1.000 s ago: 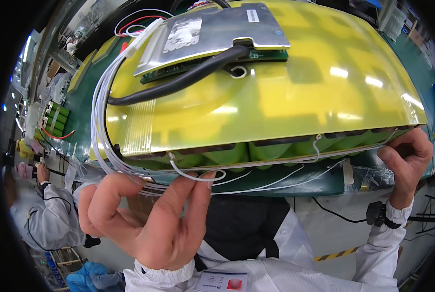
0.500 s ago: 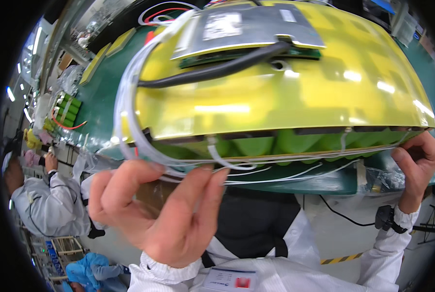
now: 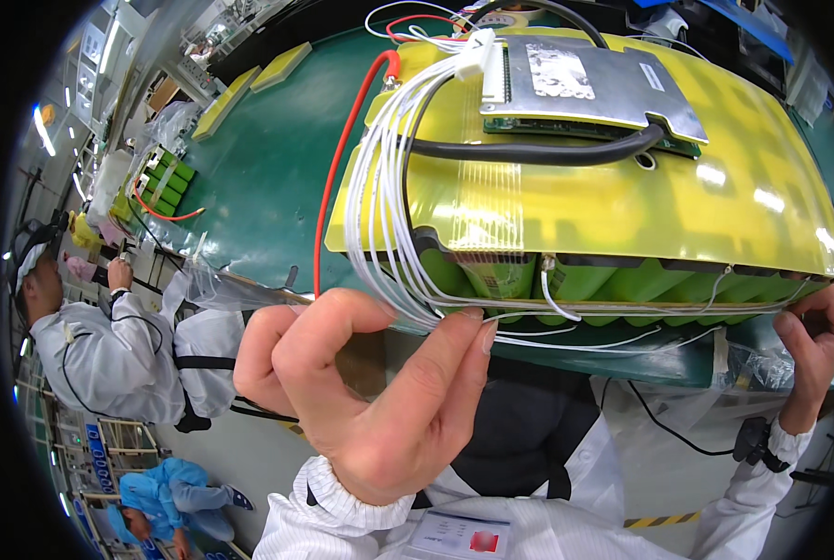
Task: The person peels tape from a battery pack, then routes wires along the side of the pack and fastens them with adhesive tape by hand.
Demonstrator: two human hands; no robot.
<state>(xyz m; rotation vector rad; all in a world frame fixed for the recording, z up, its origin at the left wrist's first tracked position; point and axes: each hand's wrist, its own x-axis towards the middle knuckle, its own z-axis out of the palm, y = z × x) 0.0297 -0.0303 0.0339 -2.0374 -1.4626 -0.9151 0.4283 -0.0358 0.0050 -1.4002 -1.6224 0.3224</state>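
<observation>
A large battery pack lies on the bench, green cylindrical cells showing between yellow sheets. On its top sits a circuit board with a silver metal plate. From a white connector at the board, a bundle of white wires curves down the pack's left end and runs along its near side. My left hand pinches this bundle between thumb and fingers at the near left corner. My right hand has its fingers curled round the pack's right corner, close to the wire ends; its fingertips are partly hidden.
A thick black cable crosses the pack's top, and a red cable hangs at its left. Left on the green bench are yellow blocks and a smaller green cell pack. A co-worker in white works at left.
My view has shifted, so the pack appears farther right and sharper. My left hand still pinches the wire bundle, and my right hand stays at the pack's right corner.
</observation>
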